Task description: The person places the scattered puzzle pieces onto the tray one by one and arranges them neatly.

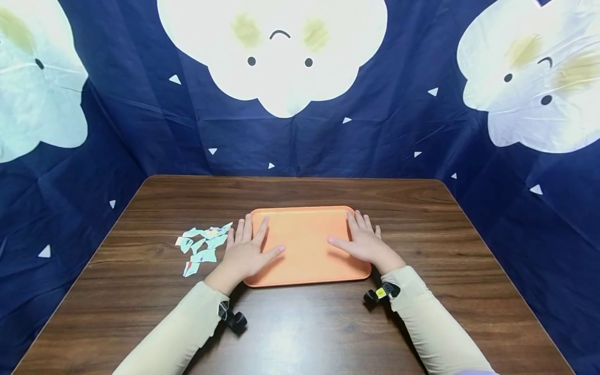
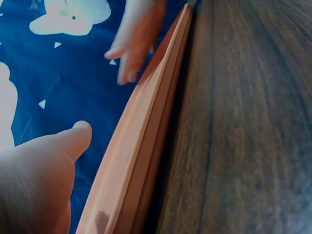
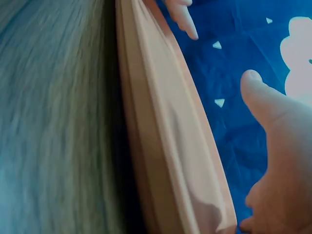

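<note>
An orange rectangular tray lies flat on the wooden table. Over its left end my left hand is spread, fingers straight and thumb pointing inward. My right hand is spread in the same way over the right end. Both wrist views show the tray's raised rim, seen side-on, with my left hand and my right hand above it. Nothing is held in either hand. Left of the tray, near my left fingers, lie several torn pale-blue paper pieces, some with coloured print.
The brown wooden table extends around the tray to rounded far corners. Dark blue cloth with white cloud faces and small triangles hangs behind and on both sides. A small black camera is strapped to each wrist.
</note>
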`<state>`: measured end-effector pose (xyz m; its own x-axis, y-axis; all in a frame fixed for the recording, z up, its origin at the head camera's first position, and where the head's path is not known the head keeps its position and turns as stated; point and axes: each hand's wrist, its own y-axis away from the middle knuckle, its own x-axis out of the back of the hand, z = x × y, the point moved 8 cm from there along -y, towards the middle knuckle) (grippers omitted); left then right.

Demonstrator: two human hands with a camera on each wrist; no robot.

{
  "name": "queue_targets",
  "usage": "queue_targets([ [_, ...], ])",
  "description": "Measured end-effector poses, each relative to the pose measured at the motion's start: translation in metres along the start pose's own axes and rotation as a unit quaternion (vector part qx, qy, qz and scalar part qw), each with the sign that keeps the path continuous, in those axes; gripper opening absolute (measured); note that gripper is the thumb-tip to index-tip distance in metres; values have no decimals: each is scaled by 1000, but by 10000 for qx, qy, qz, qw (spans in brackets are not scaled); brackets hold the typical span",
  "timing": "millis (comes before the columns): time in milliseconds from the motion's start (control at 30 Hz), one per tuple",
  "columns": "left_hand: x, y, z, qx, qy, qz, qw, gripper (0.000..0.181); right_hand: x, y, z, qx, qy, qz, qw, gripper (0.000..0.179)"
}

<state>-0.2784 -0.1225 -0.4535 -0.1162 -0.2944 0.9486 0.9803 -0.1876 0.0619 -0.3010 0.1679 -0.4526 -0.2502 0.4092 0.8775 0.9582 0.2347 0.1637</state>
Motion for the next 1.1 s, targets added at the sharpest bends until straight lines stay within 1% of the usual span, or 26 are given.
queue_targets([
  [67, -1, 0, -2, 27, 106, -67, 9999, 98, -3, 2, 4, -37, 10, -152, 9999, 117],
  [167, -5, 0, -6, 77, 216, -246, 9994, 104, -7, 4, 5, 43, -8, -277, 9996, 115],
  [267, -9, 0, -9, 99, 329, -413, 9986, 109, -10, 5, 5, 157, 50, -291, 9994, 114],
  [333, -11, -1, -11, 87, 327, -418, 9986, 111, -12, 6, 7, 177, 125, -277, 9994, 115],
  [433, -14, -4, -12, 18, 374, -317, 9988, 111, -14, 5, 12, 175, 253, -264, 9992, 117],
  [533, -15, -8, -13, -2, 275, -214, 9994, 109, -17, 1, 17, 142, 352, -264, 9989, 117],
  [633, -15, -11, -15, -5, 178, -111, 9998, 107, -17, -4, 20, 202, 288, -154, 9993, 116],
  [733, -14, -14, -15, -28, 174, 6, 9998, 104, -15, -9, 23, 260, 102, 140, 9995, 114],
  [867, -10, -14, -15, -93, 421, 142, 9990, 98, -10, -14, 28, 319, -47, 628, 9975, 109],
  [933, -8, -15, -16, -195, 497, 308, 9981, 94, -9, -16, 31, 342, 1, 780, 9964, 107],
  [1100, 5, -20, -22, -476, 379, 957, 9936, 81, -8, -18, 33, 350, 107, 868, 9956, 101],
])
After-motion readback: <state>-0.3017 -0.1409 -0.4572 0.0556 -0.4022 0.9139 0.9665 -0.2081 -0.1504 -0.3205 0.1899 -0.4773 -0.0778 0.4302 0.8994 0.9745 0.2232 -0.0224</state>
